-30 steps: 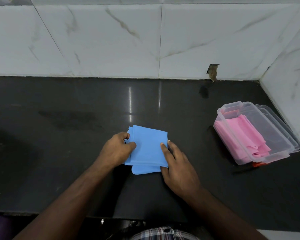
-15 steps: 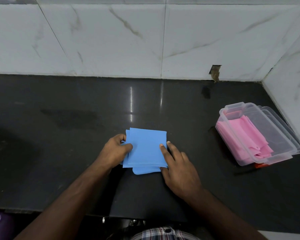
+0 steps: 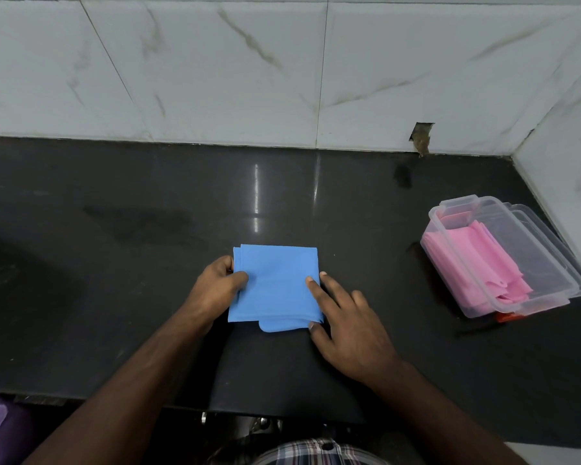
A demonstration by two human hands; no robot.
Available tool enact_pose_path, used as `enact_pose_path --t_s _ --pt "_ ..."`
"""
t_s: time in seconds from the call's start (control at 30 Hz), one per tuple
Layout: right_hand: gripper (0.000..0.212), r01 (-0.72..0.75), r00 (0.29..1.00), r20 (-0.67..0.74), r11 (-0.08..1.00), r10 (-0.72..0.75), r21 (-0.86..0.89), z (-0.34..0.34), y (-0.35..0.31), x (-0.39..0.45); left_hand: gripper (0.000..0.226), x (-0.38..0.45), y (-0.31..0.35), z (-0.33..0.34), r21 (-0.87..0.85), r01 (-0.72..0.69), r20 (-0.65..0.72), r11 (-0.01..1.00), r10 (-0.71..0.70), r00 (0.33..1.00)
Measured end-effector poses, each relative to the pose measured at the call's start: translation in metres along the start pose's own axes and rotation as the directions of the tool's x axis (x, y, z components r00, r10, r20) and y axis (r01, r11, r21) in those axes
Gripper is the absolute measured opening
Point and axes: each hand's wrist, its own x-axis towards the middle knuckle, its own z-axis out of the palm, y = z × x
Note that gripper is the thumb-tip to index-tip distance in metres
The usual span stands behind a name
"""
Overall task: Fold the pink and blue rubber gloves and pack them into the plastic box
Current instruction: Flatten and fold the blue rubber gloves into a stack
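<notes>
Dark table point(image 3: 114, 330) against marbled tiles. Centre: one folded blue glove stack point(image 3: 275, 283); left hand point(image 3: 215, 286) pinches its edge, right hand point(image 3: 346, 317) presses flat, grip released. Right: one plastic box point(image 3: 557, 283) holding pink gloves point(image 3: 477, 266), count unclear. Risk: springy rubber unfolding when lifted.

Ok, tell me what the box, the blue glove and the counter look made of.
Plastic box: clear, slightly frosted plastic; the pink gloves show through its wall. Blue glove: thin, matte, probably rubber; it lies in flat folded layers. Counter: polished dark stone, likely granite; it mirrors light streaks.
</notes>
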Motion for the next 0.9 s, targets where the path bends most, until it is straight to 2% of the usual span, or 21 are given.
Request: enact_pose_path --t_s 0.07,0.17,0.33,0.5,0.57,0.67,0.73,0.8,0.9 --pt "0.072 0.005 1.0 0.003 1.0 -0.005 -0.01 0.0 -0.001 0.0 0.04 0.0 -0.001 -0.002 -0.027 -0.012 0.016 1.0 0.012 1.0" --pt "0.073 0.001 1.0 0.015 1.0 0.0 -0.02 0.0 -0.002 0.001 0.039 0.001 -0.003 -0.002 -0.066 -0.008 0.018 0.998 0.009 1.0" --pt "0.073 -0.01 0.999 0.033 0.998 0.012 -0.06 0.001 -0.003 0.002 0.019 0.003 0.0 -0.002 -0.076 -0.027 0.001 0.997 0.027 1.0" --pt "0.071 -0.016 0.999 0.03 0.997 0.018 -0.078 0.002 -0.003 0.002 0.026 0.006 -0.002 -0.003 0.193 -0.118 -0.114 0.974 0.142 0.983" --pt "0.071 -0.015 0.999 0.046 0.998 0.018 -0.067 0.002 -0.004 0.001 0.031 0.006 -0.008 -0.003 0.231 -0.131 -0.124 0.964 0.162 0.979" --pt "0.07 -0.072 0.996 0.063 0.994 0.067 0.077 -0.007 -0.007 0.004 0.033 0.007 -0.016 0.0 0.206 -0.136 -0.128 0.969 0.164 0.978" --pt "0.065 -0.101 0.995 0.022 0.979 0.098 0.175 -0.014 -0.01 0.014 0.033 0.008 -0.018 0.002 0.171 -0.131 -0.136 0.976 0.155 0.979" --pt "0.062 -0.079 0.995 -0.051 0.983 0.089 0.164 -0.015 -0.016 0.028 0.032 0.009 -0.021 0.002 0.149 -0.127 -0.14 0.981 0.148 0.979" --pt "0.063 -0.014 0.999 -0.045 0.996 0.018 0.085 -0.007 -0.029 0.049 0.03 0.01 -0.022 0.002 0.135 -0.128 -0.141 0.983 0.147 0.979"
